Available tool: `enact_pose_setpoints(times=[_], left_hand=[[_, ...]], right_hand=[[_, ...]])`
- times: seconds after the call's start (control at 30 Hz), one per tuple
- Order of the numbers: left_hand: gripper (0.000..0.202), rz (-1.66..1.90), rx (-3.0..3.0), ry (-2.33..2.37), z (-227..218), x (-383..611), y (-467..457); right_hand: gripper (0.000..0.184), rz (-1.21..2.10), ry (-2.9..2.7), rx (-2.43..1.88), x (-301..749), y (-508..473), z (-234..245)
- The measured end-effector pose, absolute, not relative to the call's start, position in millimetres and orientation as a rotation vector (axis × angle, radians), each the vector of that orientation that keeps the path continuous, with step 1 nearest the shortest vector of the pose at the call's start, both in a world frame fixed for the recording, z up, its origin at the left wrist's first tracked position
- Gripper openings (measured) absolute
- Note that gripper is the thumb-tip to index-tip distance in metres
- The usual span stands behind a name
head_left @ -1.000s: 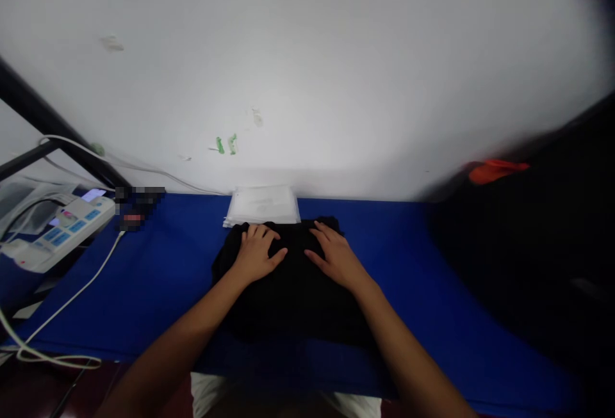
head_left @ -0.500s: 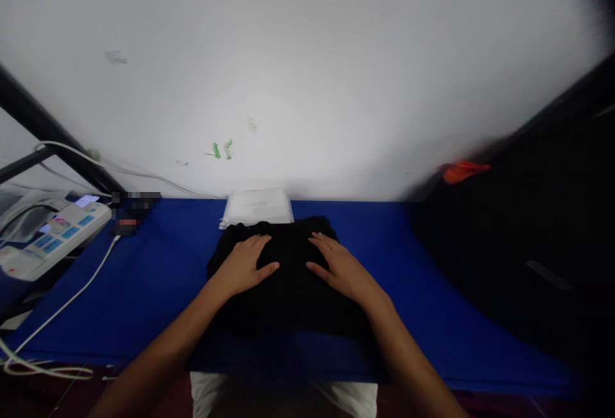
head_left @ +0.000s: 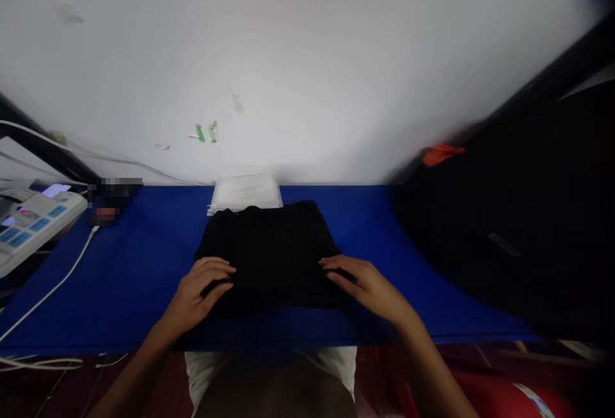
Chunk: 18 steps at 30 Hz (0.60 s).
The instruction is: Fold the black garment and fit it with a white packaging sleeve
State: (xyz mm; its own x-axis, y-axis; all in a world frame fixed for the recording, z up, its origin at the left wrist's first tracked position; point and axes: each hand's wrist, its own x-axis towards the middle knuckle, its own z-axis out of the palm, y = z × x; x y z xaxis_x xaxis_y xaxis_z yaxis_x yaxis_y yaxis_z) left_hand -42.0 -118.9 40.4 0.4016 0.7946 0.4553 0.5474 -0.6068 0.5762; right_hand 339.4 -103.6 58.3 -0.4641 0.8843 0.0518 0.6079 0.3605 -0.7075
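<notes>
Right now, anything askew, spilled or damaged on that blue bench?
Nothing spilled or damaged. The folded black garment lies roughly square on the blue table, left hand and right hand flat at its near corners. Its far edge overlaps the stack of clear bags. Green marks smudge the wall.

Pixelated patch (head_left: 113,197) hides something by the wall; dark heap (head_left: 519,226) right too murky to identify
</notes>
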Motion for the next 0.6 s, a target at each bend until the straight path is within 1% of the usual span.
enact_pose_setpoints(times=[0.13, 0.2, 0.3, 0.4, 0.5, 0.6], left_hand=[[0.012, 1.001, 2.443, 1.302, 60, -34, -78], [0.022, 0.971, 2.549, 1.332, 68, -27, -54], [0.040, 0.776, 2.601, 1.490, 73, -12, -23], [0.047, 0.520, 2.612, 1.670, 69, 3, -4], [0.043, 0.443, 2.626, 1.698, 62, 12, 7], [0.029, 0.482, 2.626, 1.667, 59, 13, 11]], right_hand=[[0.021, 0.700, -2.205, -1.277, 331, -58, 70], [0.021, 0.559, -2.174, -1.266, 326, -31, 69], [0.032, 0.419, -2.163, -1.291, 318, 8, 59], [0.036, 0.373, -2.289, -1.323, 311, 35, 46], [0.029, 0.374, -2.319, -1.315, 308, 47, 36], [0.021, 0.339, -2.271, -1.306, 310, 45, 35]])
